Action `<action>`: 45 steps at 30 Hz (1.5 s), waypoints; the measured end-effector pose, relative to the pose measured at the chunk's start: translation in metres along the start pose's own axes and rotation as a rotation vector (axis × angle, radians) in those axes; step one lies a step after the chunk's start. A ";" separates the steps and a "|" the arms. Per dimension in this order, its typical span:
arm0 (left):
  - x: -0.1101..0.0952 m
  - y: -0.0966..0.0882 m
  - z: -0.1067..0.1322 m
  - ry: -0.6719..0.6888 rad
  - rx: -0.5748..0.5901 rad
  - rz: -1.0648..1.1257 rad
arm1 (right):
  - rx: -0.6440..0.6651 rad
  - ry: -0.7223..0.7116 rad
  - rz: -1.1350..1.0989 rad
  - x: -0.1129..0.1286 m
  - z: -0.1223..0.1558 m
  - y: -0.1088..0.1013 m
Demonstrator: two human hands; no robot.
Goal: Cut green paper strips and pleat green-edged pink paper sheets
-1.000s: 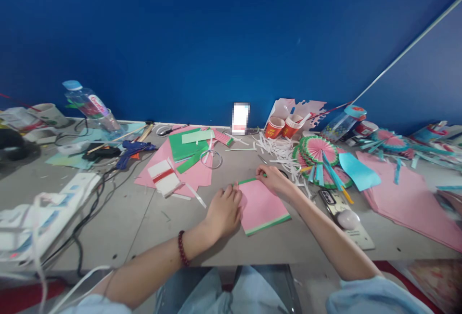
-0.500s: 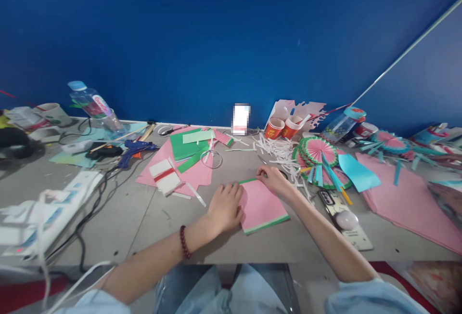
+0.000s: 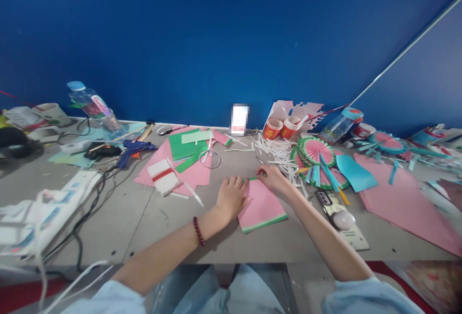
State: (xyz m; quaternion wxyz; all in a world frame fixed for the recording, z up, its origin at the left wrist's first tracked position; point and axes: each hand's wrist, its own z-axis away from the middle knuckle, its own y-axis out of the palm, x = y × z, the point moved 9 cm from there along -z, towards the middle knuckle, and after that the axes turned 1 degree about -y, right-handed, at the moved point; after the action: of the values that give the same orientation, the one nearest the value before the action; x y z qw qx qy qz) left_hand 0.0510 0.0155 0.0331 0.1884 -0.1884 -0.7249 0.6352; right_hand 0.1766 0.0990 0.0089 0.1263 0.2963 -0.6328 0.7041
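Observation:
A pink sheet of paper (image 3: 262, 206) with green strips along its near and far edges lies flat on the table in front of me. My left hand (image 3: 233, 198) rests palm down over its left side, fingers stretched toward the far edge. At the far edge, my right hand (image 3: 270, 177) has its thumb and fingertips pinched together on the paper; the exact grip is partly hidden. A dark red bead bracelet (image 3: 198, 231) circles my left wrist.
Left stand pink and green papers (image 3: 191, 148), a blue glue gun (image 3: 135, 150), cables and a power strip (image 3: 54, 208). Right are paper shreds (image 3: 276, 150), red paper cups (image 3: 273, 128), pleated paper fans (image 3: 315, 152), a phone (image 3: 341, 217) and pink sheets (image 3: 400, 198).
My left hand has slid right and slightly away from me, over the paper toward its far edge. My right hand stays at the far edge.

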 end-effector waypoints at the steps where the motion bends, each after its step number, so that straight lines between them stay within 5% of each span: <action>1: 0.000 0.000 0.001 0.000 -0.009 0.002 | 0.001 0.001 -0.001 0.000 0.000 0.000; 17: 0.006 0.001 0.009 -0.011 -0.060 0.055 | -0.019 0.007 0.040 0.003 -0.001 -0.006; 29: 0.007 0.005 0.010 -0.021 -0.036 0.065 | -0.018 0.141 0.246 -0.008 0.009 -0.021; 45: 0.010 0.001 0.009 -0.006 -0.071 0.143 | -0.058 0.029 0.005 -0.014 0.012 -0.030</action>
State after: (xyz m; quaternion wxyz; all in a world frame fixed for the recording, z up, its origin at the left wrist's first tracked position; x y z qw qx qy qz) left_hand 0.0377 0.0137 0.0313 0.1338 -0.2442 -0.7323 0.6214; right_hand 0.2076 0.0950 0.0259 0.1422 0.2807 -0.6519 0.6900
